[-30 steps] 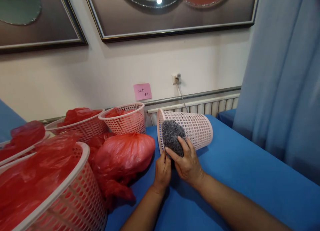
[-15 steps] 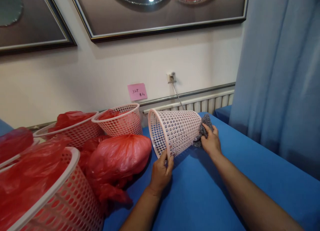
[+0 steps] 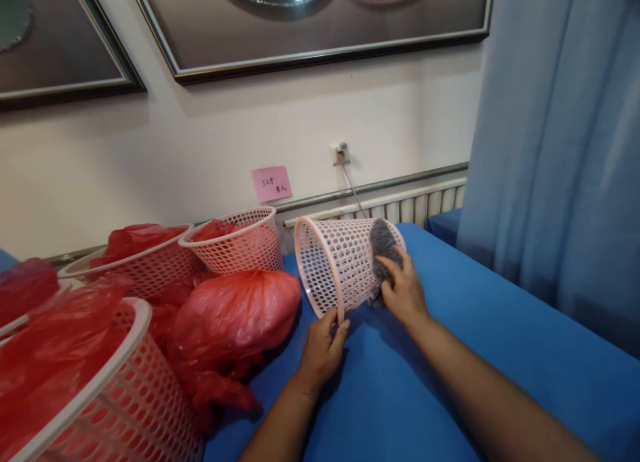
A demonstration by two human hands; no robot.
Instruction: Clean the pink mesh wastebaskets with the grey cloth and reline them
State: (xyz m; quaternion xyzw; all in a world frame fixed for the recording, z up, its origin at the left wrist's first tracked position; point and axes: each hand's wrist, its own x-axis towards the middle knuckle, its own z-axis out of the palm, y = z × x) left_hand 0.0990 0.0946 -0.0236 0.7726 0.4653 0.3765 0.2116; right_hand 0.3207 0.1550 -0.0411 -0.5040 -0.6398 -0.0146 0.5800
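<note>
A pale pink perforated plastic basket (image 3: 350, 252) lies on its side, its mouth facing left, over a blue-covered surface (image 3: 380, 395). My left hand (image 3: 323, 349) pinches its rim at the lower front, thumb and fingers on either side of the edge. Against the basket's side, close to its base, my right hand (image 3: 404, 285) presses a dark grey cloth (image 3: 384, 245). The fingers of that hand lie bent over the cloth, which hides part of the holes beneath it.
Several similar baskets (image 3: 233, 245) lined with red plastic bags stand at left. A full, tied red bag (image 3: 237, 309) lies beside them. Behind are a radiator (image 3: 440, 201), a wall socket (image 3: 341, 155) and a pink note (image 3: 271, 183). A blue curtain (image 3: 545, 155) hangs at right.
My right hand has slid the cloth leftward from the basket's base end onto its side. My left hand keeps its hold on the rim.
</note>
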